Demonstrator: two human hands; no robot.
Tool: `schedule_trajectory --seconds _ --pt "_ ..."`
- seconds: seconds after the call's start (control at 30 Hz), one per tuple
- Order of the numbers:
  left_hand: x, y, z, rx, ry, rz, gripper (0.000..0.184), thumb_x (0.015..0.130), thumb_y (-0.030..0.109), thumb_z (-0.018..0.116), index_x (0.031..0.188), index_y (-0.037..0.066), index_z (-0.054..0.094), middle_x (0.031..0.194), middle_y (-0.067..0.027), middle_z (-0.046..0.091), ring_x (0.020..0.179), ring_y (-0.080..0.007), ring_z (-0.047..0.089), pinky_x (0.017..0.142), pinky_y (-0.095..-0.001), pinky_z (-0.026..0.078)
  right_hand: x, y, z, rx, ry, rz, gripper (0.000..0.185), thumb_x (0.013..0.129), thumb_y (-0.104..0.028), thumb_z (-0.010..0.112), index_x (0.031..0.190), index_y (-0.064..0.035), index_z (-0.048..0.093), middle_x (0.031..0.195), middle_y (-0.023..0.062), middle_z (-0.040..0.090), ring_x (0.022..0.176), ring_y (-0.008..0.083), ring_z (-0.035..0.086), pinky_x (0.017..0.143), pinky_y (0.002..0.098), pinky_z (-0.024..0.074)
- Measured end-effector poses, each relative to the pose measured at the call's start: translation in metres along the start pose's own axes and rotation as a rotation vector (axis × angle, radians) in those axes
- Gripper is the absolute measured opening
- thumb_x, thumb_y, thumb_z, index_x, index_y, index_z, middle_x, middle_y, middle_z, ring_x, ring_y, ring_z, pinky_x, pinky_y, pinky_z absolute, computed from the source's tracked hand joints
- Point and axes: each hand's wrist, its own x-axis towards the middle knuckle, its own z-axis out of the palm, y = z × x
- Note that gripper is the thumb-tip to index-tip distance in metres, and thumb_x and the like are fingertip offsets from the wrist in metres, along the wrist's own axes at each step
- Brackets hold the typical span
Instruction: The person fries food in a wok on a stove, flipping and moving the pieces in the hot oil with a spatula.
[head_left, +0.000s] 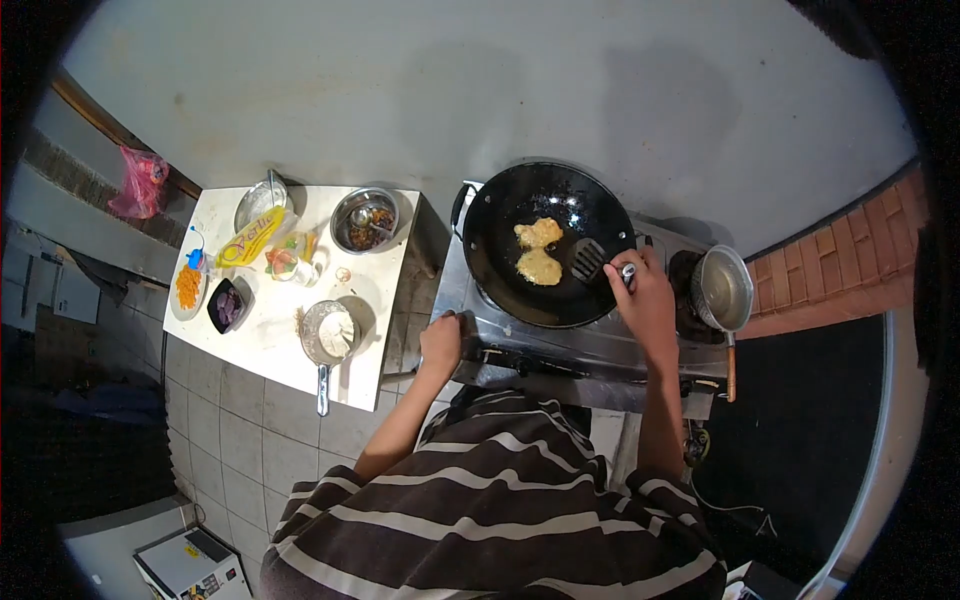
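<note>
My right hand [646, 300] is closed around the handle of a slotted spatula [588, 261], whose dark blade lies inside a black wok [510, 300]. Two golden fritters, an upper one [539, 233] and a lower one [540, 267], sit close together in the wok, just left of the blade. The wok stands on a metal gas stove [530, 345]. At the stove's front left corner rests my left hand [441, 346], its fingers curled closed; whatever they hold, if anything, is hidden.
Right of the wok is a metal saucepan [722, 288] with a wooden handle. On the white table [270, 345] at left stand a pan of white batter or flour [330, 332], a steel bowl [365, 220], a yellow packet [251, 238], a dark dish [227, 306] and an orange-filled plate [188, 290].
</note>
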Motion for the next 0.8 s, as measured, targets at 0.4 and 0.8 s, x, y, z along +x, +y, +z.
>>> schedule_trajectory --seconds 0.4,0.8 --pt "-0.005 -0.002 0.004 -0.032 0.042 0.017 0.018 0.090 0.017 0.049 0.086 0.006 0.063 0.093 -0.0150 0.065 0.081 -0.0355 0.067 0.067 -0.0476 0.053 0.006 -0.002 0.006 0.033 -0.012 -0.023 0.017 0.088 -0.023 0.065 0.091 -0.0073 0.058 0.085 0.0111 0.057 0.072 0.0310 0.061 0.061 0.0396 0.0471" --pt "-0.006 -0.017 -0.005 -0.164 -0.023 -0.115 0.030 0.078 0.034 0.072 0.084 0.005 0.063 0.085 -0.0173 0.067 0.080 -0.0387 0.066 0.065 -0.0501 0.052 0.013 0.001 0.011 0.136 -0.077 0.084 0.018 0.087 -0.021 0.066 0.090 -0.0059 0.058 0.078 0.0101 0.061 0.065 0.0253 0.059 0.059 0.0343 0.0457"
